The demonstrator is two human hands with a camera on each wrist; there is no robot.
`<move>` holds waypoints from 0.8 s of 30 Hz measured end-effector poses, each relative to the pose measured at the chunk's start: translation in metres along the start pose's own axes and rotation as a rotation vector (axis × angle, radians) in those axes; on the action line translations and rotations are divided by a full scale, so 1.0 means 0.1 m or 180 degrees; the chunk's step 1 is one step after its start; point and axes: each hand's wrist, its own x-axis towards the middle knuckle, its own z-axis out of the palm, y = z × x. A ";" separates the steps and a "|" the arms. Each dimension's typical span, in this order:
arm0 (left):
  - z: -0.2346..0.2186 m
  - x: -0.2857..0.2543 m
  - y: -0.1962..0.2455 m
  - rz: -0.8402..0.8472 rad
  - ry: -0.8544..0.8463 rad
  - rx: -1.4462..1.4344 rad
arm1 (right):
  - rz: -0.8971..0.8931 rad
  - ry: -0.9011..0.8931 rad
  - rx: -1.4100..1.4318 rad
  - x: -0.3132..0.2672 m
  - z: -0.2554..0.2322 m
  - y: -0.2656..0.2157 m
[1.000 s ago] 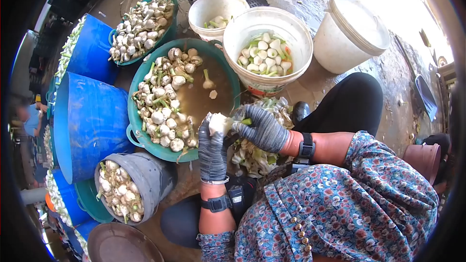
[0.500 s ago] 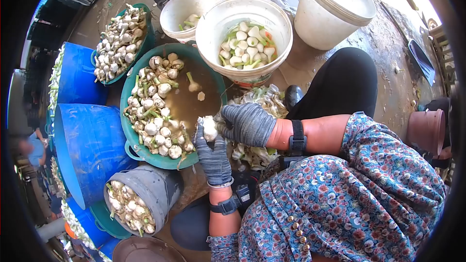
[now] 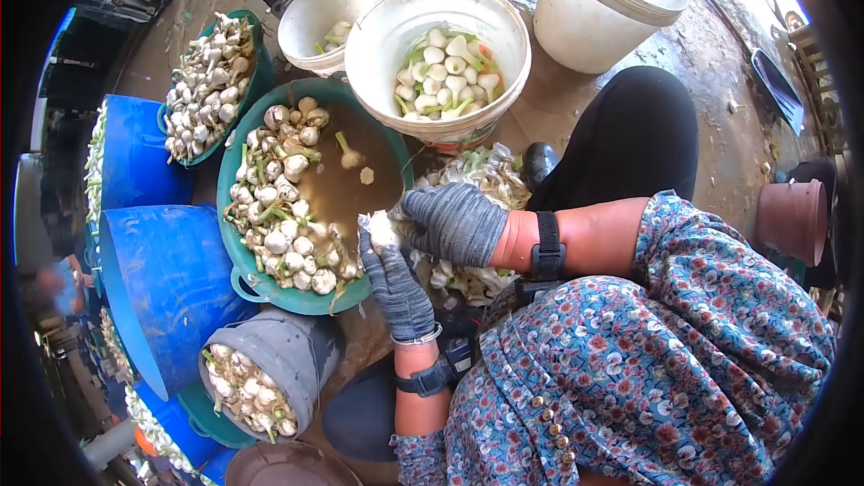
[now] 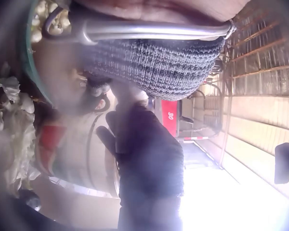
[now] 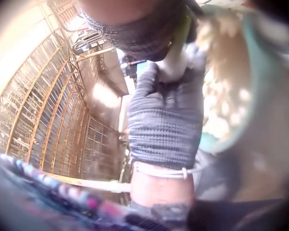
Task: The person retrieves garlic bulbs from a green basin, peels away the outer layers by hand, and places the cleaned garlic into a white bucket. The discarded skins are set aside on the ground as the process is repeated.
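I note one rounded white garlic bulb (image 3: pixel 385 230) between the hands, beside the round green plastic tub (image 3: pixel 297 300). The grey-gloved left hand (image 3: pixel 396 292) grips its body; its green stem (image 5: pixel 183 31) runs toward the grey-gloved right hand (image 3: pixel 457 225), whose curled fingers hold that end, equally near.

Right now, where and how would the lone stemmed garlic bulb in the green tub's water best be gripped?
The stemmed bulb is probably best gripped by its rounded body, from above and the near side: it lies apart from the pile, its thin stem pointing away.
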 end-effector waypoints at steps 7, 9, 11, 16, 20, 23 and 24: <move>0.03 0.01 0.01 0.0094 0.0201 -0.0215 | 0.0042 0.0056 0.0112 0.07 0.04 0.02; -0.02 -0.01 0.02 0.0279 0.0040 -0.0083 | 0.0380 -0.0034 0.0210 0.11 0.01 0.01; -0.08 0.00 0.04 0.0371 -0.0214 0.0048 | 0.0532 -0.0102 0.0335 0.12 -0.04 0.02; -0.24 0.06 -0.07 -0.0047 -0.0614 -0.0641 | -0.0221 -0.0280 -0.0055 0.06 -0.16 -0.08; -0.28 -0.02 0.06 -0.0140 -0.0833 0.0362 | 0.0628 -0.0608 0.0361 0.04 -0.03 0.01; -0.24 -0.02 0.11 0.0519 -0.1083 0.0299 | 0.1064 -0.0829 0.0951 0.09 -0.02 0.09; -0.23 -0.01 0.09 0.0527 -0.1081 0.0298 | 0.1303 -0.0999 0.1253 0.10 -0.06 0.07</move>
